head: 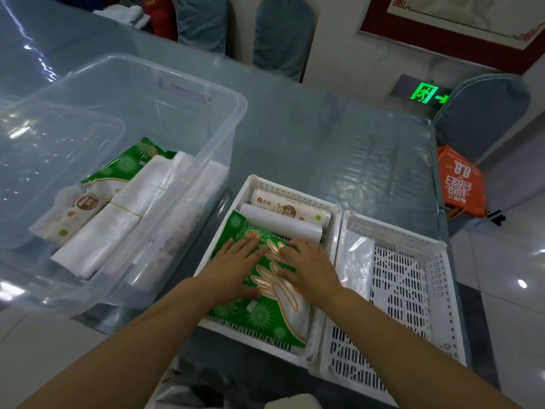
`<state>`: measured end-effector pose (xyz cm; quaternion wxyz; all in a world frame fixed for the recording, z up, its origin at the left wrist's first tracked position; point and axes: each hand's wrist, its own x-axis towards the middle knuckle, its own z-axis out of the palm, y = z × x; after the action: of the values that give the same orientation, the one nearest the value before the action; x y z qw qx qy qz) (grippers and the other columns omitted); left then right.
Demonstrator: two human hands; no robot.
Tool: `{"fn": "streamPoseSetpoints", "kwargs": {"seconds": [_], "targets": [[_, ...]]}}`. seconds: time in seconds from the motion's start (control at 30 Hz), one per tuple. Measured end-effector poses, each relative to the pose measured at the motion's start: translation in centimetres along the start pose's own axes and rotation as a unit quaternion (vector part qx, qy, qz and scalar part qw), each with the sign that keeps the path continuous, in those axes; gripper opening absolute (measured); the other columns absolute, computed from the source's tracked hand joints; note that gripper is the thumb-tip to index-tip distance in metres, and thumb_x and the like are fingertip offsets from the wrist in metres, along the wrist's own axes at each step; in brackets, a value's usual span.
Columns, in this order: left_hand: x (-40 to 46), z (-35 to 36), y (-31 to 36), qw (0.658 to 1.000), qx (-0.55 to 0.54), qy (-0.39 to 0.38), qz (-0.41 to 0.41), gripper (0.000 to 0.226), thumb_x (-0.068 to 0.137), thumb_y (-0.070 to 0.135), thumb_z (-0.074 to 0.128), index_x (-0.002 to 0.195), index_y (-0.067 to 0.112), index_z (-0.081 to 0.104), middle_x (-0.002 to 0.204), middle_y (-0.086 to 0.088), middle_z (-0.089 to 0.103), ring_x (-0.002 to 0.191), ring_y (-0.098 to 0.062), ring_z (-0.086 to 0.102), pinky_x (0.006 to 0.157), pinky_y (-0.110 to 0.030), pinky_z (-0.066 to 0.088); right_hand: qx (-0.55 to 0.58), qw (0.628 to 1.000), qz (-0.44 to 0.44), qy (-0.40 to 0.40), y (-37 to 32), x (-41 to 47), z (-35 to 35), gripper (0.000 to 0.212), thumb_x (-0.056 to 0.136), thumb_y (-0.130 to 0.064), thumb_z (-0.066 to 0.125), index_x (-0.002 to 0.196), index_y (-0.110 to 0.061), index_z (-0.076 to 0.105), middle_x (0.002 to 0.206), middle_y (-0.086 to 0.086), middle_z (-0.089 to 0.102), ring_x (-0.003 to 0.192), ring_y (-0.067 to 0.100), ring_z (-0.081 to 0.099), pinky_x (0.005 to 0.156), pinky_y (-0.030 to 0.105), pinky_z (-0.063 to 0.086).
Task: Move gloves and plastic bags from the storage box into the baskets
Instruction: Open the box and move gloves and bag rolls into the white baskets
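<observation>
A green glove pack (265, 314) with a hand drawing lies in the left white basket (295, 188). My left hand (236, 265) and my right hand (309, 268) both rest flat on top of it, fingers spread. Behind the pack in that basket lie two rolls of plastic bags (290, 212). The right white basket (436, 278) holds a clear plastic bag (356, 258) at its left side. The clear storage box (206, 93) on the left holds another green glove pack (126, 163), bundled white plastic bags (118, 222) and a small printed roll (73, 214).
The table wears a blue-grey cloth under a clear cover (339, 137). Covered chairs (283, 36) stand behind it and at the right (483, 113). An orange bag (461, 181) sits on the floor by the table's right edge. The box lid (44, 160) leans inside the box's left.
</observation>
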<state>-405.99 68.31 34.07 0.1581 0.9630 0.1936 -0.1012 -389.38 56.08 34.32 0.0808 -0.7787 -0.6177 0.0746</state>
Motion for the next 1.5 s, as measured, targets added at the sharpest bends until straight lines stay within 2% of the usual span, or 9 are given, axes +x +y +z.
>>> {"fn": "streamPoseSetpoints", "kwargs": {"seconds": [0.13,0.27,0.43,0.67,0.87,1.03,1.13,1.3,1.5], "targets": [[0.4,0.3,-0.2,0.997,0.060,-0.049,0.015,0.098,0.078,0.059,0.055,0.146,0.031,-0.010,0.156,-0.006,-0.019,0.142,-0.021,-0.018,0.113,-0.044,-0.010,-0.012,0.998,0.012,-0.065,0.0,-0.8,0.6,0.071,0.078,-0.054,0.060,0.138,-0.023,0.036,0.144,0.004,0.037,0.131,0.024,0.032,0.106,0.040,0.026],[0.1,0.5,-0.4,0.992,0.103,-0.044,0.049,0.097,0.077,0.060,0.054,0.143,0.037,-0.013,0.155,-0.009,-0.019,0.140,-0.024,-0.022,0.110,-0.046,-0.016,-0.003,0.994,0.017,-0.110,0.0,-1.0,0.5,0.089,0.071,-0.064,0.060,0.142,-0.024,0.025,0.149,0.003,0.028,0.135,0.026,0.025,0.109,0.044,0.021],[-0.1,0.5,-0.1,0.991,0.123,-0.024,0.053,0.100,0.076,0.063,0.053,0.144,0.031,-0.014,0.152,-0.005,-0.024,0.133,-0.022,-0.030,0.110,-0.045,-0.020,-0.058,0.995,0.080,0.022,0.2,1.6,-0.8,0.038,0.092,-0.048,0.043,0.114,-0.019,0.056,0.117,0.001,0.058,0.107,0.023,0.048,0.089,0.038,0.037],[-0.1,1.1,0.2,0.997,0.041,-0.061,-0.003,0.110,0.074,0.059,0.061,0.141,0.034,-0.022,0.151,-0.006,-0.031,0.134,-0.024,-0.034,0.110,-0.047,-0.017,-0.105,0.987,0.118,0.019,-0.6,3.0,-0.6,0.016,0.092,-0.023,0.051,0.096,-0.016,0.064,0.097,0.003,0.065,0.093,0.022,0.054,0.082,0.035,0.041],[0.4,0.8,0.2,0.997,0.021,-0.073,-0.016,0.110,0.073,0.059,0.062,0.142,0.035,-0.019,0.152,-0.006,-0.029,0.137,-0.023,-0.029,0.110,-0.049,-0.013,-0.021,0.987,0.156,0.014,-0.5,3.6,-0.9,0.012,0.092,-0.018,0.050,0.097,-0.013,0.060,0.099,0.005,0.059,0.079,0.022,0.060,0.059,0.028,0.040],[0.5,0.7,0.1,0.996,-0.008,-0.090,-0.018,0.109,0.073,0.057,0.064,0.143,0.035,-0.017,0.153,-0.005,-0.028,0.138,-0.023,-0.028,0.112,-0.055,-0.008,-0.004,0.992,0.123,0.036,-0.5,2.3,-0.2,0.013,0.093,-0.024,0.051,0.102,-0.016,0.056,0.101,0.001,0.057,0.081,0.019,0.058,0.062,0.029,0.049],[0.4,0.4,0.1,0.995,-0.008,-0.095,-0.020,0.108,0.073,0.057,0.064,0.144,0.034,-0.014,0.154,-0.005,-0.026,0.139,-0.023,-0.026,0.113,-0.055,-0.006,0.009,0.994,0.111,0.017,-0.4,1.6,0.0,0.016,0.095,-0.030,0.047,0.099,-0.018,0.057,0.100,0.000,0.056,0.081,0.015,0.054,0.064,0.026,0.045],[0.1,-2.7,1.6,0.997,0.055,-0.056,-0.018,0.095,0.078,0.051,0.062,0.147,0.025,0.003,0.158,-0.010,-0.007,0.144,-0.026,-0.010,0.114,-0.051,-0.002,0.013,0.991,0.096,0.088,-0.5,1.5,-2.0,0.014,0.092,-0.024,0.051,0.101,-0.017,0.060,0.100,0.000,0.059,0.086,0.019,0.058,0.064,0.029,0.046],[-2.1,-11.7,4.4,0.984,0.107,0.143,0.016,0.060,0.082,0.040,0.060,0.135,0.020,0.039,0.147,-0.006,0.039,0.136,-0.024,0.032,0.112,-0.043,0.023,0.042,0.969,0.030,0.242,-2.6,2.5,-8.6,0.010,0.086,-0.013,0.062,0.093,-0.012,0.069,0.089,0.004,0.069,0.076,0.022,0.064,0.060,0.033,0.052]]}}
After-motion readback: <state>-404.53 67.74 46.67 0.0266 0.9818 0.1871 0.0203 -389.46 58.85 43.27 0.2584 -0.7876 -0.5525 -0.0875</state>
